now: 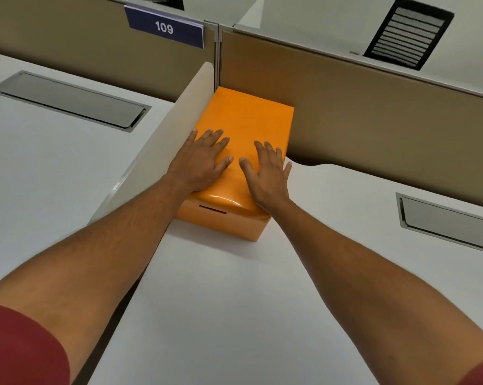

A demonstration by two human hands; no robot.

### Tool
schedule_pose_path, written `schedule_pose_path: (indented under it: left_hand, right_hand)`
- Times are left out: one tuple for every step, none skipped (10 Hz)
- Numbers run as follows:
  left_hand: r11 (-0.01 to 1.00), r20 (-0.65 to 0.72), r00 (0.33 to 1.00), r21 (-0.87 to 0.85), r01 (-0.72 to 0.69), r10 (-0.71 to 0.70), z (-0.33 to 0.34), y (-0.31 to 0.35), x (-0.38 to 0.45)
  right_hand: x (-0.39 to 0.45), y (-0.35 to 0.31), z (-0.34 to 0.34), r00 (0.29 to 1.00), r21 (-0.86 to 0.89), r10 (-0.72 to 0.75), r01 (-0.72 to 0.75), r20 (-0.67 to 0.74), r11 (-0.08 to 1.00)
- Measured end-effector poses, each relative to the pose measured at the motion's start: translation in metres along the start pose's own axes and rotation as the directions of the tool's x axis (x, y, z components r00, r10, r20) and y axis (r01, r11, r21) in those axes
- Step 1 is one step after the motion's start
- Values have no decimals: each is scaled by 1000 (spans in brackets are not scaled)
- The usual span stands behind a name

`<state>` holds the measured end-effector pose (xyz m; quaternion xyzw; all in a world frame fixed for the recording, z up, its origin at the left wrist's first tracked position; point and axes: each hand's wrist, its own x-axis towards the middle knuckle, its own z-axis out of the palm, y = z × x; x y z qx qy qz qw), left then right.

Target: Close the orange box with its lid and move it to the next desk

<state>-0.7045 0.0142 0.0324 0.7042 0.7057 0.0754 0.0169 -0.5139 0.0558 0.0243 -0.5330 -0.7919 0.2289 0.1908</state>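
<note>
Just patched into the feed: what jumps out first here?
The orange box, lid on, sits in the far corner of the white desk against the white divider and brown partition. The left hand and right hand lie flat, fingers spread, on its lid. A blue 109 sign hangs on the partition, upper left.

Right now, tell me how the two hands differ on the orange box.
The left hand lies on the lid's left side, beside the white divider; the right hand lies nearer the lid's right edge, little finger overhanging it. Both rest flat, fingers spread, on the closed orange box.
</note>
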Motion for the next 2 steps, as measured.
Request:
schedule_pose_path:
  left_hand:
    - [1000, -70, 997, 7, -29, 30, -16, 21, 0]
    - [998, -194, 979, 21, -53, 56, -36, 62, 0]
  right_hand:
    - [-8, 4, -24, 995, -64, -83, 79, -55, 995]
    - [-16, 17, -65, 974, -235, -179, 143, -140, 962]
